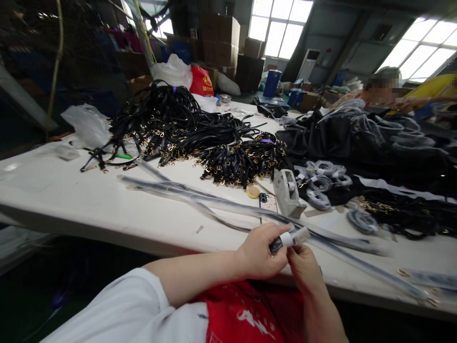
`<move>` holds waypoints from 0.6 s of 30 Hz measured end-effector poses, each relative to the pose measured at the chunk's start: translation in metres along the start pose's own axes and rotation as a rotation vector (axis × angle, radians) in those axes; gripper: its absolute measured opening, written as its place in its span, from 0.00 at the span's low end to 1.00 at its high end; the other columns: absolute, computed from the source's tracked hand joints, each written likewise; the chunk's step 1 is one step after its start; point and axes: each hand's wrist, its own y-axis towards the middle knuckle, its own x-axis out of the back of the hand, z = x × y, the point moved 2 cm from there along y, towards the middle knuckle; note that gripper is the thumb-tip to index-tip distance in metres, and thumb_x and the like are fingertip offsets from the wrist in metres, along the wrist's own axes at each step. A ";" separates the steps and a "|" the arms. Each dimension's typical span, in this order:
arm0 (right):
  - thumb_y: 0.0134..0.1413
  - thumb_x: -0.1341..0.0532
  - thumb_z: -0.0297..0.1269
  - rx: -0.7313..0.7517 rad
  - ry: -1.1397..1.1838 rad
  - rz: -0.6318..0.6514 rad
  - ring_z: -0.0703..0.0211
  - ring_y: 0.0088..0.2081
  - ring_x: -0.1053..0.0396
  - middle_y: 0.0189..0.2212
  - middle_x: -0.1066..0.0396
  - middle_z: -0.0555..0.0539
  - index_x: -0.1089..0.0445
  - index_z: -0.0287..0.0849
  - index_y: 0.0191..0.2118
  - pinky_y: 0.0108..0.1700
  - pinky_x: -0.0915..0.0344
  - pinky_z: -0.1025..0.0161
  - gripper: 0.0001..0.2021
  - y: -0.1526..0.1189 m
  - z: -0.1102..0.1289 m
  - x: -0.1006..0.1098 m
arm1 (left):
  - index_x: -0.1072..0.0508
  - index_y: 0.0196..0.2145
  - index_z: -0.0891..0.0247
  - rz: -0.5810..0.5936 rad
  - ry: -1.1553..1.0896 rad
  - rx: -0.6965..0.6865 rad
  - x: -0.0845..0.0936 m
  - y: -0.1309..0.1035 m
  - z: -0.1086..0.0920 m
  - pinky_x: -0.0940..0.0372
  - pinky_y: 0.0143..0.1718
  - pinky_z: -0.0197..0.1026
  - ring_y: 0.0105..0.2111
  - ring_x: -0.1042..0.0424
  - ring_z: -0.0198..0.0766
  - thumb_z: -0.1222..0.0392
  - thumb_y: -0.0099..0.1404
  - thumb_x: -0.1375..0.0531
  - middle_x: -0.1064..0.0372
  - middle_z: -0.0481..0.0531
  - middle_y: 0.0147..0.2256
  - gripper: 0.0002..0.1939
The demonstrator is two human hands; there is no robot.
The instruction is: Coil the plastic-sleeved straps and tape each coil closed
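My left hand is closed round a short dark bundle with a white band and clear plastic at its end, probably a plastic-sleeved strap rolled up. From the other side, my right hand pinches at the same bundle; its fingertips are partly hidden. Just beyond the hands, long dark straps in clear plastic sleeves lie across the white table. A grey tape dispenser stands behind them, with a phone and a round yellow-edged item beside it.
Heaps of black straps with gold buckles cover the table's middle and back left. Coiled plastic-sleeved straps and black bags lie to the right. One coil sits nearer. A person is at the far right.
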 end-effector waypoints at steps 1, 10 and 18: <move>0.42 0.35 0.60 -0.001 -0.030 -0.013 0.57 0.19 0.34 0.15 0.30 0.47 0.30 0.42 0.17 0.25 0.36 0.62 0.24 0.000 0.001 0.001 | 0.29 0.52 0.69 0.005 0.007 -0.006 0.000 0.000 -0.001 0.31 0.45 0.42 0.38 0.26 0.41 0.66 0.53 0.44 0.26 0.57 0.39 0.26; 0.39 0.38 0.42 0.017 -0.392 -0.223 0.55 0.18 0.34 0.13 0.29 0.46 0.30 0.43 0.14 0.21 0.42 0.63 0.12 -0.003 0.014 0.005 | 0.28 0.52 0.71 0.049 -0.021 0.021 -0.004 -0.003 0.003 0.32 0.46 0.43 0.40 0.28 0.43 0.64 0.54 0.43 0.28 0.60 0.41 0.26; 0.57 0.40 0.44 0.471 -0.522 -0.430 0.50 0.32 0.27 0.29 0.24 0.44 0.26 0.44 0.33 0.39 0.32 0.56 0.10 -0.041 0.049 0.028 | 0.23 0.47 0.66 0.136 -0.058 0.216 0.012 0.001 0.010 0.33 0.43 0.41 0.38 0.28 0.41 0.65 0.54 0.42 0.26 0.55 0.38 0.22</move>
